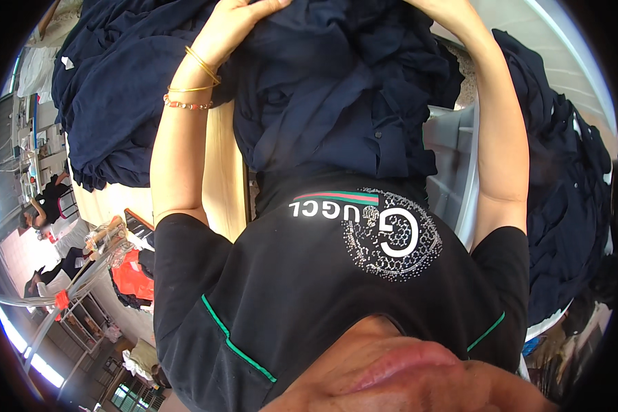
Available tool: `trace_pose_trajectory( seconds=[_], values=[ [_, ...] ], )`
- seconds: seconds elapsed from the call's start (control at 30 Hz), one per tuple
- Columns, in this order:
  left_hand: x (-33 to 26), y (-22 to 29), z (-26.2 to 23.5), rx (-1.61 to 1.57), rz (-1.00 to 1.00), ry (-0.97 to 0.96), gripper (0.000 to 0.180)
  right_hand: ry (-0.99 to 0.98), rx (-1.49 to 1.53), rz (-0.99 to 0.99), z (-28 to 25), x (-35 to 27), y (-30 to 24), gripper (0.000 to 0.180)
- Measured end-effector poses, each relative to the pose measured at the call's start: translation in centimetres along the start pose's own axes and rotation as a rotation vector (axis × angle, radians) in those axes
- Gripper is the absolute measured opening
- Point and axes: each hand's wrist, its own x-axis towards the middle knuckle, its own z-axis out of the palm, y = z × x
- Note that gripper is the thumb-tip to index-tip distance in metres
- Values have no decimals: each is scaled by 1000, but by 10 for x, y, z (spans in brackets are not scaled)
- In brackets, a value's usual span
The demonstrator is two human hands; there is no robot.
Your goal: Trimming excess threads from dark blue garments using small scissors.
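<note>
A dark navy garment [336,89] lies bunched over my lap, with a small dark button near its lower right part. At the upper edge my left hand [244,12] rests at the cloth, its thumb stretched to the right; the other fingers are cut off by the picture's edge. Gold bangles and a beaded bracelet [187,104] circle that wrist. My right hand [443,7] reaches the top edge beside the same cloth, with its fingers out of the picture. Whether either hand grips the cloth cannot be seen.
A large heap of navy cloth [123,96] sits on a pale wooden surface [223,165] at left. Another navy pile [556,178] is at right, beyond a grey plastic bin [450,147]. People [48,199] and red cloth [132,276] appear farther left.
</note>
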Motion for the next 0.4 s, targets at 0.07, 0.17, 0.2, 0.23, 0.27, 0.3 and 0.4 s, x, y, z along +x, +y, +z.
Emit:
trace_pose_trajectory(
  seconds=[0.07,0.17,0.2,0.23,0.27,0.3,0.4],
  values=[
    [7,11,9,-141,8,89,25,-130,330,2,-6,-11,-35,55],
    [14,21,3,-292,-7,67,20,102,-275,-15,-3,-20,-54,57],
    [19,28,7,-306,3,69,20,165,-461,20,-6,-26,-56,49],
    [22,35,14,-394,18,73,20,189,-754,-45,-9,-26,-41,46],
    [25,38,18,-484,33,75,20,211,-1046,-113,-16,-25,-24,44],
    [36,25,-1,-810,83,-268,20,204,-1057,-138,-23,-23,-21,44],
    [58,15,4,-746,260,-244,24,123,-1008,135,-36,-13,-21,64]
  ],
)
